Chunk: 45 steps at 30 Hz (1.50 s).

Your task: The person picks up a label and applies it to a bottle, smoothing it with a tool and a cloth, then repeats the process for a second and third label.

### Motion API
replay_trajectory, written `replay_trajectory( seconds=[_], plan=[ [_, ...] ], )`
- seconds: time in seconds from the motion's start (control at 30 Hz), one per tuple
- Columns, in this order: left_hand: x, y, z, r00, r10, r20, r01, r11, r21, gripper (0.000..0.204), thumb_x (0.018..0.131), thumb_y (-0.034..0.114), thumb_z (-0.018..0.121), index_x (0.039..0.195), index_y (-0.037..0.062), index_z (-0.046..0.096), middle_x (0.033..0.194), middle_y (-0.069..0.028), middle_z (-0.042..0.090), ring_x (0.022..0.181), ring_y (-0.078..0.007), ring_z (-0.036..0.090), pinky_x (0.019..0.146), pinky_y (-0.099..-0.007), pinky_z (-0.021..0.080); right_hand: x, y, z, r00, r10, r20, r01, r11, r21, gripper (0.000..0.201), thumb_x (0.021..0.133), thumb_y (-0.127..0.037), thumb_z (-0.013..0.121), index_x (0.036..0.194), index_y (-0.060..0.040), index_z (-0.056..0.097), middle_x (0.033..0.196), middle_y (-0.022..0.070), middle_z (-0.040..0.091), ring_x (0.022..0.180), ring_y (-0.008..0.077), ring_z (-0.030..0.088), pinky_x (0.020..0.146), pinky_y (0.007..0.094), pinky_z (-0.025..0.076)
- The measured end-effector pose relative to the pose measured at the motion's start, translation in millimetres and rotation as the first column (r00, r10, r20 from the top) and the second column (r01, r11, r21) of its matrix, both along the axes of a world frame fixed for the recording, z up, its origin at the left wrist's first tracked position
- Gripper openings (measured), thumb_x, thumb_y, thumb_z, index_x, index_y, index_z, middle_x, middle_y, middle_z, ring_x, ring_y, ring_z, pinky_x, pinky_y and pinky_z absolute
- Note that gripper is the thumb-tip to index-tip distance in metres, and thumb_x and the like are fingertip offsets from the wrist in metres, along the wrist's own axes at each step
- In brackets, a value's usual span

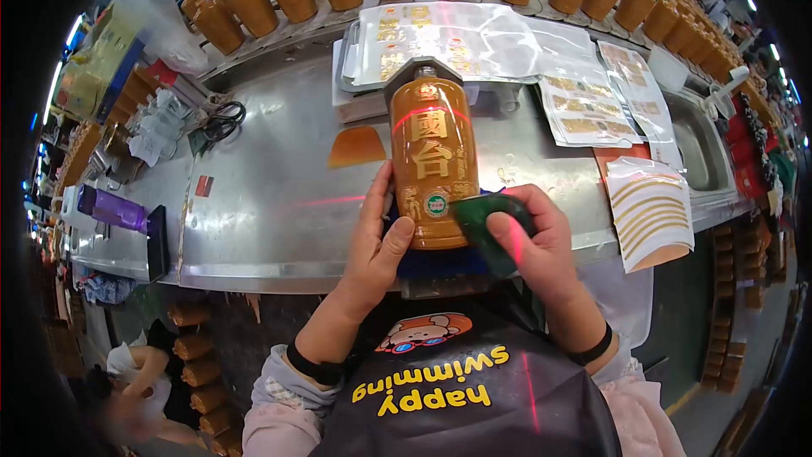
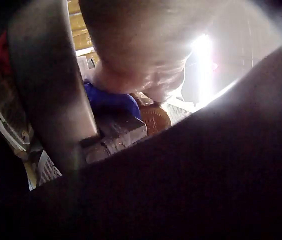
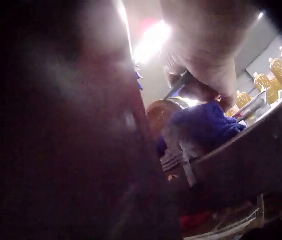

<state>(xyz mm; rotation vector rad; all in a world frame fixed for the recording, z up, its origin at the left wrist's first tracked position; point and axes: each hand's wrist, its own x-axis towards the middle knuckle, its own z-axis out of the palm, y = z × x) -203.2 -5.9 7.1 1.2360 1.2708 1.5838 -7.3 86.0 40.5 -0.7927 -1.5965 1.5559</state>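
Far left on the bare metal surface [image 1: 271, 220]: purple see-through bottle [image 1: 118, 208], fill level unreadable; then black-handled scissors [image 1: 224, 121] and a flat amber piece [image 1: 357, 146] with a curved edge. Centre: left hand [image 1: 382, 218] grips the lower left side of the glossy brown bottle [image 1: 436, 148], thumb in front, fingers partly hidden. Bottle sits at the near edge, neck away from the wearer, gold characters and round green emblem facing up; opaque, contents can't be seen. Dark angular piece [image 1: 463, 74] behind its neck, blue cloth [image 1: 440, 264] at its base. Right hand [image 1: 545, 241] pinches a smooth dark-green plate [image 1: 495, 228], tip against the bottle's lower right. Further right: shiny gold label sheets [image 1: 588, 114], white sheet with curved gold strips [image 1: 650, 211], metal sink [image 1: 702, 148]. Wrist views mostly blocked, blurry; fingertips hard to make out.
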Motion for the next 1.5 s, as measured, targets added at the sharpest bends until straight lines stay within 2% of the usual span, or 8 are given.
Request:
replay_trajectory(
  seconds=[0.13, 0.2, 0.53, 0.63, 0.73, 0.83, 1.07, 1.5],
  plan=[
    [-0.1, -1.3, 3.3, 0.932, 0.078, -0.354, -0.048, 0.995, 0.091, 0.089, 0.094, 0.046, 0.057, 0.150, -0.0077, 0.014, 0.153, -0.0244, 0.027, 0.144, -0.0325, 0.026, 0.117, -0.0437, 0.017, 8.2, 11.2, -7.8, 0.986, -0.163, 0.044, 0.156, 0.980, 0.122, 0.015, 0.092, -0.012, 0.067, 0.100, -0.0003, 0.061, 0.081, 0.0005, 0.064, 0.075, 0.0044, 0.055, 0.065, 0.0210, 0.047],
    [1.2, -6.2, 20.9, 0.608, 0.193, -0.770, -0.109, 0.981, 0.160, 0.092, 0.092, 0.050, 0.058, 0.150, -0.0077, 0.014, 0.152, -0.0269, 0.026, 0.144, -0.0357, 0.026, 0.117, -0.0480, 0.014, 11.7, 7.6, 0.2, 0.994, -0.113, 0.007, 0.112, 0.994, 0.016, 0.016, 0.092, -0.013, 0.068, 0.100, -0.0009, 0.061, 0.082, 0.0000, 0.064, 0.074, 0.0042, 0.055, 0.066, 0.0213, 0.047],
    [-1.5, -5.4, 2.0, 0.844, 0.112, -0.525, -0.088, 0.994, 0.071, 0.103, 0.083, 0.058, 0.065, 0.149, -0.0065, 0.019, 0.146, -0.0283, 0.037, 0.136, -0.0408, 0.038, 0.116, -0.0525, 0.015, 20.8, 14.6, -4.3, 0.991, -0.045, -0.126, 0.023, 0.985, -0.173, 0.019, 0.093, -0.015, 0.066, 0.104, -0.0006, 0.059, 0.088, 0.0004, 0.065, 0.078, 0.0040, 0.057, 0.069, 0.0212, 0.049],
    [10.4, -2.2, 29.9, 0.417, 0.288, -0.862, -0.160, 0.957, 0.242, 0.103, 0.080, 0.052, 0.072, 0.148, -0.0057, 0.021, 0.144, -0.0272, 0.040, 0.134, -0.0413, 0.040, 0.115, -0.0535, 0.017, 19.9, 21.7, -11.1, 0.991, -0.056, -0.121, 0.031, 0.978, -0.205, 0.020, 0.093, -0.014, 0.065, 0.106, -0.0003, 0.059, 0.091, 0.0013, 0.065, 0.080, 0.0048, 0.057, 0.071, 0.0216, 0.049],
    [13.1, 3.8, 35.0, 0.378, 0.258, -0.889, -0.128, 0.966, 0.226, 0.104, 0.076, 0.044, 0.078, 0.148, -0.0049, 0.021, 0.143, -0.0273, 0.041, 0.133, -0.0422, 0.040, 0.115, -0.0550, 0.016, 15.9, 21.6, -9.7, 0.987, -0.051, -0.149, 0.014, 0.971, -0.240, 0.021, 0.094, -0.014, 0.065, 0.108, -0.0002, 0.059, 0.093, 0.0018, 0.065, 0.082, 0.0053, 0.058, 0.073, 0.0222, 0.050],
    [2.2, -2.7, 9.1, 0.754, 0.169, -0.635, -0.113, 0.985, 0.128, 0.105, 0.077, 0.045, 0.077, 0.148, -0.0050, 0.019, 0.144, -0.0267, 0.040, 0.134, -0.0423, 0.040, 0.115, -0.0567, 0.014, 15.6, 23.9, -10.2, 0.984, -0.037, -0.175, -0.004, 0.974, -0.228, 0.022, 0.094, -0.014, 0.065, 0.109, 0.0000, 0.059, 0.094, 0.0023, 0.065, 0.083, 0.0056, 0.059, 0.074, 0.0226, 0.050],
    [3.2, -2.4, 18.5, 0.547, 0.222, -0.807, -0.152, 0.975, 0.165, 0.102, 0.083, 0.054, 0.069, 0.147, -0.0086, 0.019, 0.145, -0.0275, 0.038, 0.135, -0.0376, 0.039, 0.112, -0.0425, 0.029, 9.2, 27.4, -6.7, 0.983, 0.045, -0.177, -0.089, 0.965, -0.248, 0.023, 0.093, -0.015, 0.066, 0.109, -0.0001, 0.059, 0.093, 0.0022, 0.066, 0.083, 0.0053, 0.059, 0.074, 0.0219, 0.050],
    [2.5, -2.4, 7.8, 0.672, 0.188, -0.717, -0.138, 0.982, 0.128, 0.103, 0.085, 0.057, 0.065, 0.148, -0.0082, 0.017, 0.145, -0.0256, 0.041, 0.135, -0.0371, 0.041, 0.114, -0.0456, 0.023, 12.3, 26.6, 6.1, 0.989, 0.150, -0.005, -0.150, 0.984, -0.101, 0.021, 0.091, -0.014, 0.068, 0.106, -0.0017, 0.061, 0.087, 0.0009, 0.065, 0.079, 0.0043, 0.057, 0.069, 0.0211, 0.049]
  ],
)
